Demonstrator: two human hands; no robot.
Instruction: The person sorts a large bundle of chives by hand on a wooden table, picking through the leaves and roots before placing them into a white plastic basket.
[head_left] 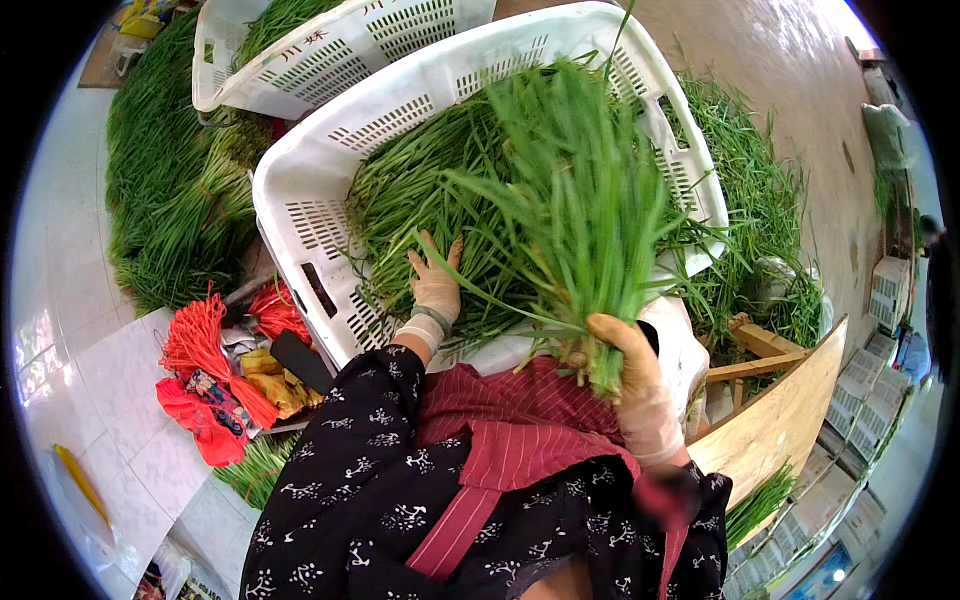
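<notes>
My right hand [634,362], in a pale glove, is wrapped round the pale stem ends of a bunch of garlic chives [590,200]. The bunch stands upright before my apron, its leaves blurred and fanning away from me over the crate. In the white plastic crate [290,165] lie more loose garlic chives [415,185]. My left hand [436,286], gloved too, rests with spread fingers on those loose chives near the crate's front left part. The bunch hides much of the crate's right side.
A second white crate [330,75] with chives stands behind. Chives are heaped on the left [160,180] and right [745,170]. Bundles of red ties [205,345] lie left of the crate. A wooden board [775,420] slants at my right.
</notes>
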